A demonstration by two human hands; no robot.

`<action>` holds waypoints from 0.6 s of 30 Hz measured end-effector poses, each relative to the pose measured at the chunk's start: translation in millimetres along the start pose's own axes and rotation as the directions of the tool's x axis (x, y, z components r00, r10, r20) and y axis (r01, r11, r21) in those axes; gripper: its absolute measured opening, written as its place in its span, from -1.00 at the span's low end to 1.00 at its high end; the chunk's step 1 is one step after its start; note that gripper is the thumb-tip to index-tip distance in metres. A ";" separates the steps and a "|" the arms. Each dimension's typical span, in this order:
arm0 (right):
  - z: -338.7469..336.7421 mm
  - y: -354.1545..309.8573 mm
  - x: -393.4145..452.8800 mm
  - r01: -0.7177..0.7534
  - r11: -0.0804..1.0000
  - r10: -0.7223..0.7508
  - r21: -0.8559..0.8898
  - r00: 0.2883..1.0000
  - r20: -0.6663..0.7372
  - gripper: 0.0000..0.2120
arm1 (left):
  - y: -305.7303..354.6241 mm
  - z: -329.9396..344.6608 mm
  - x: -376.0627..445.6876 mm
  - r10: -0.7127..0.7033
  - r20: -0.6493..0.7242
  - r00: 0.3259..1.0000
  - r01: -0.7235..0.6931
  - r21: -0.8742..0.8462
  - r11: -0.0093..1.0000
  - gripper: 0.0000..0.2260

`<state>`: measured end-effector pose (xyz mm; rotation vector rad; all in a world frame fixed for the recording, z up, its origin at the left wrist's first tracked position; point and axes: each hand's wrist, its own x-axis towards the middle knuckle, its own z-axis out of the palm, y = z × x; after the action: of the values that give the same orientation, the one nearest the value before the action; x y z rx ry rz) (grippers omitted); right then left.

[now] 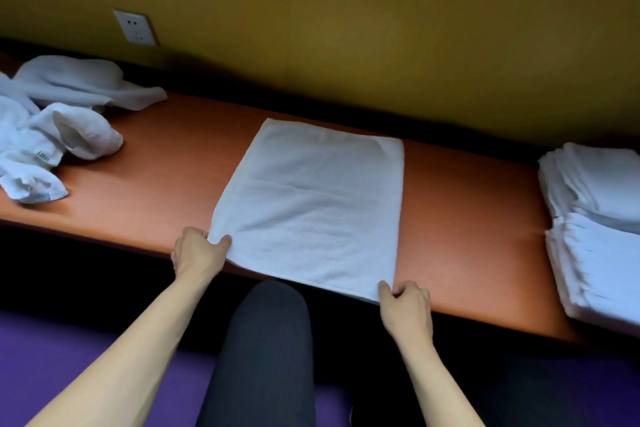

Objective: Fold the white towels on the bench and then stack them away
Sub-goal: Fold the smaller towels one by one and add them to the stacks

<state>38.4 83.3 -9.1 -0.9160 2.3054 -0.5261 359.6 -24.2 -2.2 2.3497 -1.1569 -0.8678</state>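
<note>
lying crumpled at the counter's [156, 184] left, unfolded towels [59, 121]; sitting right, folded stacks [595, 229]. pinching the flat towel's [311, 204] near corners, left hand [197, 251] and right hand [407, 308], fingers clamped on cloth.

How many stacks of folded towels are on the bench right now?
2, both at the bench's right end: the far stack by the wall, the near stack at the front edge. The frame cuts both off, so more may be hidden further right.
</note>
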 end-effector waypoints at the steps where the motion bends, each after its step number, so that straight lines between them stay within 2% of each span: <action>1: -0.4 -1.5 -0.3 -0.003 0.999 0.003 0.038 1.000 0.012 -0.76 | 2.4 -1.5 -0.5 0.001 0.025 1.000 -0.002 0.021 1.000 -0.67; 3: -5.9 -2.5 0.6 0.010 0.990 -0.009 0.139 1.000 -0.007 -0.80 | 9.4 -5.3 -8.5 0.015 0.048 0.999 -0.015 0.005 1.000 -0.73; 8: -36.2 4.1 -5.5 0.066 0.930 -0.031 0.362 0.994 -0.102 -0.86 | 23.1 -11.4 -46.6 0.045 0.040 0.998 -0.032 -0.265 0.964 -0.71; 11: -54.8 16.9 -13.7 0.116 0.874 -0.062 0.473 0.990 -0.128 -0.89 | 15.7 -17.4 -68.3 0.055 0.050 0.997 -0.025 -0.467 0.884 -0.60; 13: -66.2 26.1 -22.0 0.136 0.842 -0.089 0.523 0.990 -0.114 -0.84 | 1.6 -21.6 -81.9 0.062 0.082 0.995 -0.008 -0.541 0.841 -0.54; 18: -89.3 39.6 -41.9 0.056 0.685 -0.059 0.727 0.998 -0.021 -0.95 | -11.0 -28.4 -117.5 0.090 0.159 0.983 0.056 -0.731 0.680 -0.62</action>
<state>-14.5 152.7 51.6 -0.5699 1.7831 -1.3466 329.8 78.8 54.7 1.6020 -0.6781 -1.2746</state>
